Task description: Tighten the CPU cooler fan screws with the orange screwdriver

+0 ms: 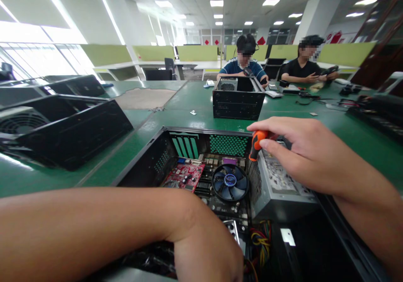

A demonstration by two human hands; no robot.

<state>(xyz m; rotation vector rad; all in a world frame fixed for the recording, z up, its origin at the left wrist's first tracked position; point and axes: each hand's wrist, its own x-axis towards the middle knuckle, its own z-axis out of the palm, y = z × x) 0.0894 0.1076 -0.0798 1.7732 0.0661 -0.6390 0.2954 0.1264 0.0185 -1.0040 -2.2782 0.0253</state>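
Observation:
An open black computer case (147, 160) lies on the green table in front of me. Inside it are a red expansion card (184, 176), a blue-hubbed cooler fan (230, 182) and a grey power supply (277, 185). My right hand (302, 151) is closed round an orange-handled screwdriver (256, 143), held above the power supply at the case's far right corner. My left hand (208, 248) reaches down into the near part of the case, next to coloured wires (261, 242). Its fingers are hidden from me.
Black case panels and another case with a fan grille (63, 126) lie at the left. A second open black case (238, 98) stands further back. Two people sit at the table's far side, with tools and cables near them at the right.

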